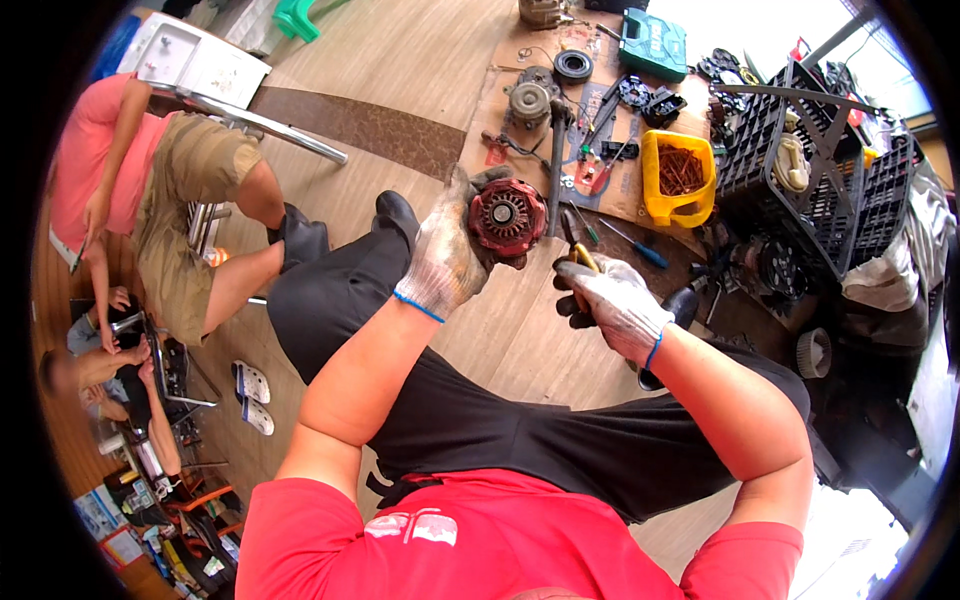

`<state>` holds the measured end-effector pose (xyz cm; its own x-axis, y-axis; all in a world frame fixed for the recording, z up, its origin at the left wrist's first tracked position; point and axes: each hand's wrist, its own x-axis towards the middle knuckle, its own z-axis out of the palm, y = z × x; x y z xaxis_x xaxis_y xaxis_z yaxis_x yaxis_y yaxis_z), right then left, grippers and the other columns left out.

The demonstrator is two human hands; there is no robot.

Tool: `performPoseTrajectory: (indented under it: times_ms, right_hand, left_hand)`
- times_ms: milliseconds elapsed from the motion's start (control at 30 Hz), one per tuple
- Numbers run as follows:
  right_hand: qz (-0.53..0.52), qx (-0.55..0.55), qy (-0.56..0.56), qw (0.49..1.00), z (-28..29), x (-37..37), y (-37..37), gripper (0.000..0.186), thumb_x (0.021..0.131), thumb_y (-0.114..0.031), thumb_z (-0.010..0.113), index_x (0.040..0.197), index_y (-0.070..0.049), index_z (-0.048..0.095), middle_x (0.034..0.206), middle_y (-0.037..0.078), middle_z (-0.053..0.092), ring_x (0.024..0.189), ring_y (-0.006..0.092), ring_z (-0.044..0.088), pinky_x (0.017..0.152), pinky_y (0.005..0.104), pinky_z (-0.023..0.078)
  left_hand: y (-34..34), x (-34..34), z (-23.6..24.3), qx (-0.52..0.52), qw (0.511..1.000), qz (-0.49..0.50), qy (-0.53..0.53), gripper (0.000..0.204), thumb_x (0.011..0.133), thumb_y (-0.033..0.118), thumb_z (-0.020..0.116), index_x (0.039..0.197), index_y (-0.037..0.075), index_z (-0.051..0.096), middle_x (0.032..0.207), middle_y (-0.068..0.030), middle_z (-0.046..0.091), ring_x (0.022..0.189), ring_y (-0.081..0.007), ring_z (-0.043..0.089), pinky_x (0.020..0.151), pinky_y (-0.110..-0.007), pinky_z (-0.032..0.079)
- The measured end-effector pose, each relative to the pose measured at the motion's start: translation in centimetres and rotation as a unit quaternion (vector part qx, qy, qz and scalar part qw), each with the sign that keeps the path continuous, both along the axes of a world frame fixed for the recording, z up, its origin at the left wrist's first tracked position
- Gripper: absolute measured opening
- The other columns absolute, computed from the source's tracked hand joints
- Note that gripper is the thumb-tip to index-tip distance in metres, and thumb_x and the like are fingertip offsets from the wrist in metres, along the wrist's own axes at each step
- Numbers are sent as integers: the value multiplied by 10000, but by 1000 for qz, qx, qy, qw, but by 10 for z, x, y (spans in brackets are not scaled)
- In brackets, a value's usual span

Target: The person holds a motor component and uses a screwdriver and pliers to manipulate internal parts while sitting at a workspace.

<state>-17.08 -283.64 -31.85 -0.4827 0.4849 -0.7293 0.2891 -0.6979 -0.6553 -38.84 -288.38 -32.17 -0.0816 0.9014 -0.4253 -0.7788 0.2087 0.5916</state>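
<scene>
My left hand (447, 245), in a soiled white work glove with a blue cuff edge, grips a motor stator (508, 216). The stator is round and dark red, with a ring of metal teeth around a central hole facing up. To its right, apart from it, my right hand (612, 300) is closed around a pair of pliers (580, 253). Their jaws point up and away from me, and some yellow shows on the handles. The glove hides most of the grip. Both hands are above the floor between my spread knees.
Ahead lies cardboard (520, 75) with a dismantled motor (530, 103), a black ring (573, 66) and a teal case (653, 45). A yellow container (660, 208) holds copper-coloured scraps. A blue-handled screwdriver (645, 253) lies nearer. Black crates (800, 170) stand right. Two people are at left.
</scene>
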Motion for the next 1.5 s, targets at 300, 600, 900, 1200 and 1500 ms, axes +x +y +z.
performPoseTrajectory:
  times_ms: [300,600,900,1200,1500]
  right_hand:
    - [-136,-62,142,979,4,2,23,252,991,-276,634,1144,-78,603,910,62,683,716,164,684,532,296,551]
    - [-77,-34,177,981,5,1,18,228,949,-243,697,1090,-73,639,801,-2,586,634,107,564,534,279,549]
    - [-92,5,188,978,0,-1,16,196,923,-175,715,1064,-74,624,781,-27,547,664,72,532,573,262,534]
    - [-104,30,216,970,14,-1,25,223,924,-77,692,1130,-62,607,885,5,635,742,104,609,680,283,550]
    - [-110,54,230,965,10,4,23,245,921,-154,702,1141,-78,627,976,11,680,827,95,636,674,244,487]
  left_hand:
    - [-5,14,7,0,990,-123,69,807,978,684,396,1326,-31,530,1133,-137,683,963,-230,714,813,-384,633]
    - [-5,19,12,28,936,-163,311,762,1018,653,364,1355,-9,533,1229,-123,661,1060,-162,667,942,-315,550]
    - [-8,17,2,80,900,-54,426,378,1064,225,491,1336,-35,531,1264,-127,610,1153,-185,602,995,-331,506]
    - [-5,20,22,99,924,-84,360,652,834,-33,704,1430,-35,440,1354,-125,553,1254,-220,552,1083,-360,464]
    - [-1,25,36,76,904,-123,403,735,776,-23,761,1436,-45,438,1357,-155,558,1248,-212,564,1061,-330,475]
